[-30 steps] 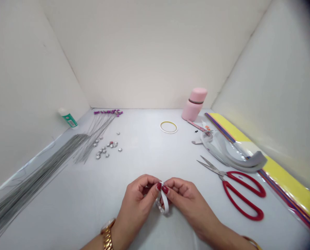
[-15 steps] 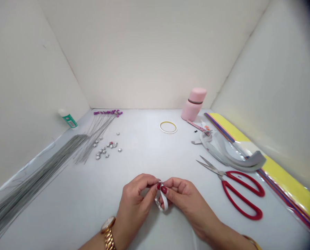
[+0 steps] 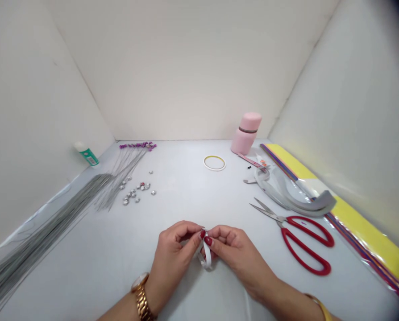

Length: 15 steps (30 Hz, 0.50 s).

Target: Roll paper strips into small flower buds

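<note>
A narrow white paper strip (image 3: 208,257) hangs in a loop below my fingertips, its surface partly shiny. My left hand (image 3: 180,243) pinches the strip's upper end between thumb and forefinger. From the other side, my right hand (image 3: 234,245) closes on the same end, its thumb almost touching the left one. The fingers hide most of the pinched part. Beyond them to the left lie several small silver folded stars (image 3: 131,194), one with a red mark.
Red-handled scissors (image 3: 296,227) lie partly open at right, near a curved bundle of pale strips (image 3: 296,203) and packed coloured sheets (image 3: 356,218). A tape ring (image 3: 214,169) and pink bottle (image 3: 246,134) stand farther back. Grey wires (image 3: 52,227), purple-tipped stems (image 3: 138,145) and a green-white tube (image 3: 88,155) are left.
The view has shifted slightly, so items on the right appear a little farther left. Both hands keep their pinch on the paper strip, whose loop hangs slightly differently.
</note>
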Each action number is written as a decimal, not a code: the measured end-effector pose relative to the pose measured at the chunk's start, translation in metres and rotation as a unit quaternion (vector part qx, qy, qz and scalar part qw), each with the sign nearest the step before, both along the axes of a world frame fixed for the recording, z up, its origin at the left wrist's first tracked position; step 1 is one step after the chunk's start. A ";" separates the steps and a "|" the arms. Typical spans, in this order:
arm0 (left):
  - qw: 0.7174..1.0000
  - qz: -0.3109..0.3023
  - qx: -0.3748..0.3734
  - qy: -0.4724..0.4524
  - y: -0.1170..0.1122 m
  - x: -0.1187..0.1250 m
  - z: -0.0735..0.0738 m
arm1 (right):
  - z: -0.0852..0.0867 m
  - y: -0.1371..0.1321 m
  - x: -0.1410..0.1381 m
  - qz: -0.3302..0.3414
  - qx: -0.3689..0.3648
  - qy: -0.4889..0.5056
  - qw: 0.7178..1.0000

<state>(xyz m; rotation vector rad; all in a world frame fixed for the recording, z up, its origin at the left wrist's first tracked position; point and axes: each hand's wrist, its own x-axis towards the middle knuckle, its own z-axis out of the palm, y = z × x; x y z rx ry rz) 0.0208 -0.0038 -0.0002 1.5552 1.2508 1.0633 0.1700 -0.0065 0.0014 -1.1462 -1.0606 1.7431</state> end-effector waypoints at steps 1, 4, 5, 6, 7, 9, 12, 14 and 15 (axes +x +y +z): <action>0.999 -0.001 0.028 0.018 0.000 -0.001 0.000 | 0.000 0.000 0.000 0.000 -0.002 0.004 1.000; 0.987 -0.020 0.134 0.083 0.000 -0.004 0.000 | 0.002 0.000 -0.001 0.004 -0.008 0.030 1.000; 0.981 -0.030 0.165 0.102 0.000 -0.005 0.000 | 0.003 0.000 -0.001 0.004 -0.010 0.037 0.999; 0.974 -0.040 0.188 0.119 0.000 -0.006 0.000 | 0.004 0.000 -0.001 0.002 -0.010 0.041 0.999; 0.968 -0.050 0.205 0.132 0.000 -0.007 0.000 | 0.005 0.000 -0.001 0.000 -0.010 0.040 0.999; 0.961 -0.067 0.223 0.151 0.000 -0.008 -0.001 | 0.005 0.001 0.000 -0.003 -0.012 0.038 0.999; 0.956 -0.091 0.226 0.161 0.000 -0.009 -0.001 | 0.003 0.002 0.001 -0.011 -0.012 0.033 0.999; 0.960 -0.100 0.208 0.155 -0.001 -0.010 -0.001 | 0.002 0.003 0.002 -0.019 -0.014 0.032 0.999; 0.966 -0.101 0.190 0.145 -0.001 -0.010 -0.001 | 0.002 0.003 0.002 -0.020 -0.015 0.032 0.999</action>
